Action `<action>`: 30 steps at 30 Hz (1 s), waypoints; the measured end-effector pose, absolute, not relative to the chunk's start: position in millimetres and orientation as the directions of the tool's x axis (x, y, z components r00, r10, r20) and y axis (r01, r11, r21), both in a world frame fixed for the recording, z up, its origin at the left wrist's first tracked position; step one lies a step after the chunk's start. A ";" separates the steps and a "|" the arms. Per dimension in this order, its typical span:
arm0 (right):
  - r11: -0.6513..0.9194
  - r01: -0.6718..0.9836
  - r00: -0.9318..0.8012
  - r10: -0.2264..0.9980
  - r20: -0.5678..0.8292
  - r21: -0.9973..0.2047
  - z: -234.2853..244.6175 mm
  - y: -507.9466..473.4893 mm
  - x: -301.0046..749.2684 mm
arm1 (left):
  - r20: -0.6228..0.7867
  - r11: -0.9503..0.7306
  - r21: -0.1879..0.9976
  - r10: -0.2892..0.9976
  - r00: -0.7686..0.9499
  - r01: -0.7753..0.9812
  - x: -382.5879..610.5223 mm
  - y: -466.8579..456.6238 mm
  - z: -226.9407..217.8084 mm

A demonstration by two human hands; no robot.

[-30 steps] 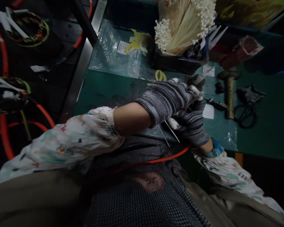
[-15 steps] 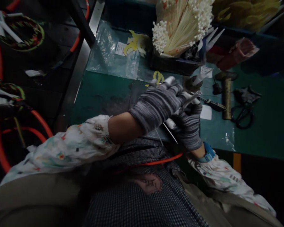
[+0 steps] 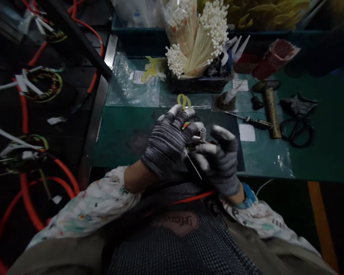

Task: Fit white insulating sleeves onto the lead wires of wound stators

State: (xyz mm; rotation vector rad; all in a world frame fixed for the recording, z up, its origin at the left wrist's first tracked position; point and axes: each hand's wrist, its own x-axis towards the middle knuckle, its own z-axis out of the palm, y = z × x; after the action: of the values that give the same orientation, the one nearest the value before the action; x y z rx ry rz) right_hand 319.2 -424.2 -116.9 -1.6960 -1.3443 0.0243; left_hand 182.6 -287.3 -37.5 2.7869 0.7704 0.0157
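Observation:
My left hand (image 3: 170, 137), in a grey striped glove with white fingertips, is curled over a wound motor stator (image 3: 192, 145), which it mostly hides. A short pale sleeve (image 3: 202, 133) stands up beside its fingertips. Close by on the right, my right hand (image 3: 220, 158) wears the same kind of glove. Its thumb and a finger come together at the stator's edge; what lies between them is too blurred to make out. A thin white cord (image 3: 194, 167) hangs from the stator toward my apron. Yellow paper strips (image 3: 184, 101) lie just beyond my left fingertips.
Behind the work stands a dark bin (image 3: 202, 84) packed with white-tipped sticks (image 3: 199, 49). A small glue pot (image 3: 227, 100), screwdriver (image 3: 258, 123), hammer (image 3: 272, 110) and scissors (image 3: 296, 131) lie to the right. Other wound stators (image 3: 43, 86) with red cables (image 3: 25, 191) are at left.
My right hand has drawn away from under my left, and a gap shows between them. The long pale sleeve that pointed up and right now appears short and upright. The view has shifted.

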 end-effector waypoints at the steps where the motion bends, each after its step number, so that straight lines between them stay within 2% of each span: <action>1: 0.070 0.790 0.358 0.754 0.551 -0.609 -112.4 -432.1 319.7 | -0.044 -0.830 0.240 0.508 0.860 0.503 180.0 -288.0 -39.9; 3: 0.090 0.804 0.302 0.790 0.534 -0.587 -105.9 -443.5 317.9 | 0.004 -0.837 0.248 0.505 0.863 0.488 174.1 -289.0 -47.2; 7: 0.024 0.719 0.206 0.947 0.245 -0.694 -108.6 -440.3 309.0 | 0.287 -0.866 0.331 0.470 0.835 0.374 162.2 -287.7 -71.1; 9: -0.015 0.717 0.201 0.962 0.186 -0.697 -115.1 -433.0 305.6 | 0.401 -0.871 0.377 0.461 0.792 0.316 157.5 -286.8 -82.3; 12: -0.048 0.700 0.216 0.965 0.147 -0.712 -125.2 -427.9 301.3 | 0.474 -0.864 0.414 0.473 0.742 0.286 153.1 -287.4 -93.2; 15: -0.038 0.663 0.232 0.960 0.157 -0.748 -133.5 -429.0 295.5 | 0.526 -0.847 0.437 0.514 0.678 0.303 152.1 -290.9 -98.8; 18: 0.030 0.641 0.247 0.938 0.243 -0.767 -141.7 -430.0 289.7 | 0.566 -0.829 0.454 0.551 0.613 0.326 153.9 -295.3 -102.6; 23: 0.078 0.623 0.270 0.912 0.308 -0.778 -152.0 -429.6 285.9 | 0.657 -0.852 0.413 0.523 0.542 0.321 157.8 -299.7 -106.8; 30: 0.050 0.622 0.324 0.893 0.314 -0.782 -165.5 -433.1 284.4 | 0.665 -0.838 0.448 0.546 0.510 0.312 155.1 -299.2 -109.8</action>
State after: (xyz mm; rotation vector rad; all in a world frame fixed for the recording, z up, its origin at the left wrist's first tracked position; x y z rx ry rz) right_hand 284.4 -433.1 -165.5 -1.6595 -1.3861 0.3654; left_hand 155.1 -299.2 -109.8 2.4835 0.7234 1.2366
